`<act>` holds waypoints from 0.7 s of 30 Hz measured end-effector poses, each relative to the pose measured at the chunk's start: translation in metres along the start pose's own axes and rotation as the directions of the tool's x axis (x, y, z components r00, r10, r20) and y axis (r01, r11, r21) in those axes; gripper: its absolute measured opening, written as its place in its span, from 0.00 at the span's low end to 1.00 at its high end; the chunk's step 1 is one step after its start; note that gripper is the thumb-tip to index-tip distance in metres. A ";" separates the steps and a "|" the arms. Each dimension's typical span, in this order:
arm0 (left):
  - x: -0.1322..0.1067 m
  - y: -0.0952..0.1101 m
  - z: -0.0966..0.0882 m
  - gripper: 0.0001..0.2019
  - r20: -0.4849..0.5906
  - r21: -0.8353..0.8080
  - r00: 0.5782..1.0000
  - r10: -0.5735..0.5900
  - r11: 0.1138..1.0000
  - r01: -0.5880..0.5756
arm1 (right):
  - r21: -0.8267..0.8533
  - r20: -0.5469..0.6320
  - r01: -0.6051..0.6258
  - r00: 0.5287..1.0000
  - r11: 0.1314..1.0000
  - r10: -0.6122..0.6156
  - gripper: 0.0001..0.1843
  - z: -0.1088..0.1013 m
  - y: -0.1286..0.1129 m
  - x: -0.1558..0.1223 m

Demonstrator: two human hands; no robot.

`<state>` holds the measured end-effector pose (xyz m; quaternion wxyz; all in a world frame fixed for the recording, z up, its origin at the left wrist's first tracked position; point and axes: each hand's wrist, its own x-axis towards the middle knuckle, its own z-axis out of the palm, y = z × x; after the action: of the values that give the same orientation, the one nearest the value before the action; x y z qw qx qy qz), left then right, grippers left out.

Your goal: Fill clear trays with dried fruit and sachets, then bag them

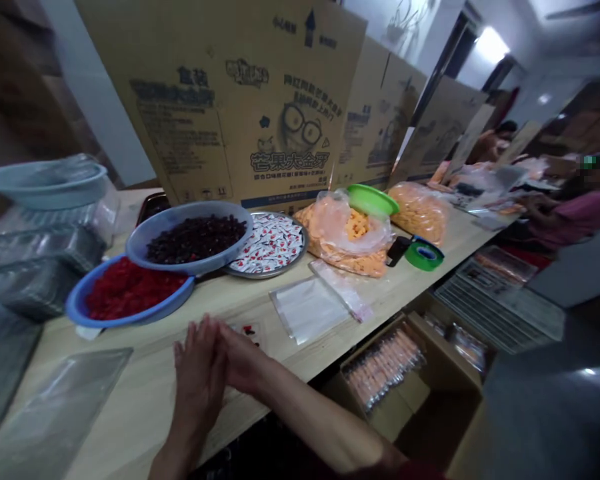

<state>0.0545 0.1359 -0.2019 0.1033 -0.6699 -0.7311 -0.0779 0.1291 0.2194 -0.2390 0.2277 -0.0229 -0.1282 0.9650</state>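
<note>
My left hand and my right hand meet above the front part of the wooden table. Their palms face each other, with the fingers stretched out and pressed together. Part of my right hand's fingers is hidden behind the left. Nothing shows between them. Just beyond my right hand lies a small clear packet with a few dark red pieces in or on it. Past my fingertips stands a blue basin of red pieces, and a pale blue basin of dark pieces overlaps its rim.
A metal tray of small printed sachets, clear bags, a large bag of orange pieces and green tape lie further right. Clear plastic trays are stacked left. Below the table edge is an open carton. Another person sits far right.
</note>
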 end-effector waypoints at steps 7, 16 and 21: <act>-0.011 0.035 -0.007 0.30 0.209 0.025 0.958 0.195 0.978 -0.205 | 0.323 -0.031 -0.049 0.998 0.945 0.062 0.27 -0.015 -0.010 -0.047; -0.024 -0.006 -0.042 0.24 0.093 0.339 0.949 -0.301 0.906 0.254 | -0.558 -0.192 0.284 0.870 0.780 -0.454 0.18 -0.093 -0.024 -0.098; -0.032 0.005 -0.019 0.28 0.352 0.333 0.903 -0.247 0.934 0.126 | -0.782 -0.240 0.238 0.738 0.575 -0.631 0.19 -0.143 -0.027 -0.106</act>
<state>0.0626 0.1005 -0.1921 0.0498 -0.5743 -0.8014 0.1595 0.2507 0.2292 -0.3714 0.4643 -0.3213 -0.4263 0.7067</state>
